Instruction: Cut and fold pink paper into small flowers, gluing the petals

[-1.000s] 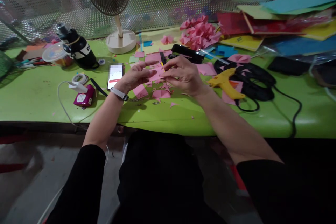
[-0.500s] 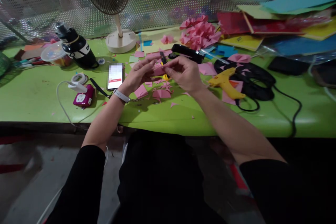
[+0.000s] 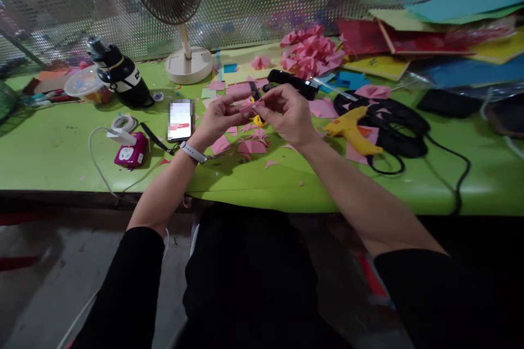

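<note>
Between my two hands is a small folded piece of pink paper (image 3: 248,104), held above the green table (image 3: 254,185). My left hand (image 3: 219,119) is closed on its left side, fingers partly bent. The thumb and fingertips of my right hand (image 3: 290,114) pinch its right side. Under and around my hands lie pink paper scraps (image 3: 251,146). Yellow-handled scissors (image 3: 258,120) show partly behind the fingers. A black stapler (image 3: 292,83) lies just beyond my right hand, and a yellow glue gun (image 3: 355,130) rests to its right.
Folded pink paper pieces (image 3: 313,52) are heaped at the back. Left of my hands are a phone (image 3: 180,120), a pink power adapter (image 3: 131,151), a black bottle (image 3: 125,76) and a fan (image 3: 188,65). Coloured sheets (image 3: 470,5) are stacked at the back right, beyond a black cable (image 3: 454,158).
My left hand has shifted slightly to the right, its fingers curling in on the pink paper. The right hand stays nearly in place, still pinching.
</note>
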The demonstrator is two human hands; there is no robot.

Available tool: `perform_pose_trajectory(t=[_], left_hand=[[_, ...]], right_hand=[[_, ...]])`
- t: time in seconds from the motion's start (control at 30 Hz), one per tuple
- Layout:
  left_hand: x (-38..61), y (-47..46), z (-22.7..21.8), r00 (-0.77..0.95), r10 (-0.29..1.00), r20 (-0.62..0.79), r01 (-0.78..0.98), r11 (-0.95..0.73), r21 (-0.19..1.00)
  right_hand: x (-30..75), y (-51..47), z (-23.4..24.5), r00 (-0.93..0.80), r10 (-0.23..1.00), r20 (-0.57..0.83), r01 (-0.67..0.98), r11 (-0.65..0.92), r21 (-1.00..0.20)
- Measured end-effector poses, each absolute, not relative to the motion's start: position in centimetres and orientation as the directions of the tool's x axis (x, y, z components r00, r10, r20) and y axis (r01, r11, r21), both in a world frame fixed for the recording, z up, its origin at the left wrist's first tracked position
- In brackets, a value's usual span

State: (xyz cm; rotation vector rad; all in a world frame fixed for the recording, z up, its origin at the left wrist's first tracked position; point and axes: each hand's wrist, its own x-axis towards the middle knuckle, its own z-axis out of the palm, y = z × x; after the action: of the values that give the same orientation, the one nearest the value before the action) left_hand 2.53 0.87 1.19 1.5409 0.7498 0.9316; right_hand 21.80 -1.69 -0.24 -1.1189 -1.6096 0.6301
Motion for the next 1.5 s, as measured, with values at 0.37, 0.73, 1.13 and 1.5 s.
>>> perform_pose_trajectory(t=[0.37,0.73,1.13,1.5], left_hand=[[2.5,1.1,0.9,0.483,0.862,0.154,-0.025,-0.162,0.986],[2.5,0.9,1.1,0.480,0.864,0.154,-0.024,-0.163,0.986],[2.2,1.2,0.9,0.441,0.890,0.118,0.021,-0.142,0.990],[2.4,1.0,0.9,0.408,0.906,0.113,-0.019,-0.116,0.993]], right_hand=[[21.8,-1.9,0.2,-0.070,0.917,0.392,0.364,0.389,-0.846],[21.6,-1.9,0.4,-0.042,0.909,0.414,0.339,0.403,-0.850],[21.8,-1.1,-0.3,-0.027,0.875,0.484,0.279,0.471,-0.837],[21.9,-0.7,-0.6,0.002,0.847,0.532,0.206,0.520,-0.829]])
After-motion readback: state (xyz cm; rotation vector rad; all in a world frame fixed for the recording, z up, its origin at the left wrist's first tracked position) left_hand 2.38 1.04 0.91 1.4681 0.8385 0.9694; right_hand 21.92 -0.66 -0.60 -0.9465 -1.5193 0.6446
